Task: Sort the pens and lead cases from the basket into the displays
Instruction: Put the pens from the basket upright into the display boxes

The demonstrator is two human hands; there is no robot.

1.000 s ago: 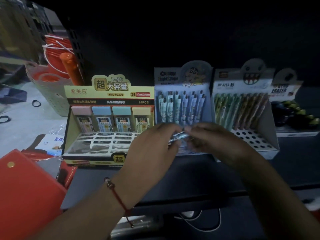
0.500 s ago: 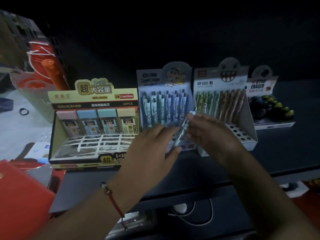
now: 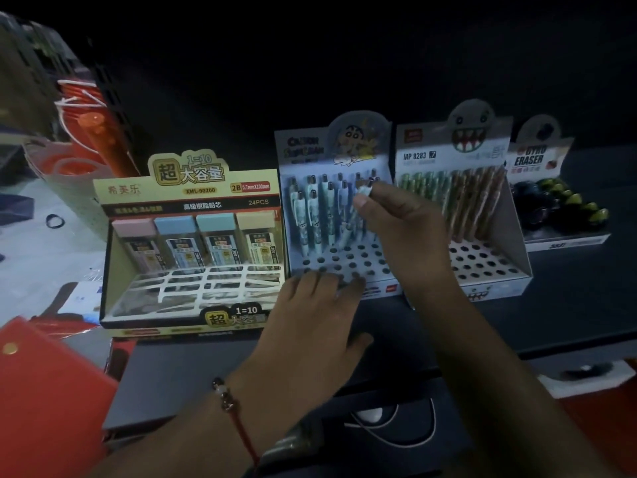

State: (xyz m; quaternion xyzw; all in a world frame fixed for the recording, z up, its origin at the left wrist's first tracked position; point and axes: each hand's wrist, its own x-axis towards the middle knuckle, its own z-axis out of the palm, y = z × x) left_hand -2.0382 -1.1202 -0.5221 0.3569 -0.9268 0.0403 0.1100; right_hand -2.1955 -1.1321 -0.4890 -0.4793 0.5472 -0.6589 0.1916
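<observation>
Lead-case display (image 3: 193,236): "1=10", "2B", "XML-90200", "24PCS". Green-and-brown pen display (image 3: 458,160): "MP 8283". Eraser display (image 3: 537,157): "ERASER". Cartoon pen display (image 3: 310,150): lettering blurred.

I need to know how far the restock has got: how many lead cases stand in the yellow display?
4, side by side in the back row of the yellow display: pink-capped lead case, blue-capped, teal-capped, cream-capped. The front slots look empty, though dim light may hide something.
</observation>
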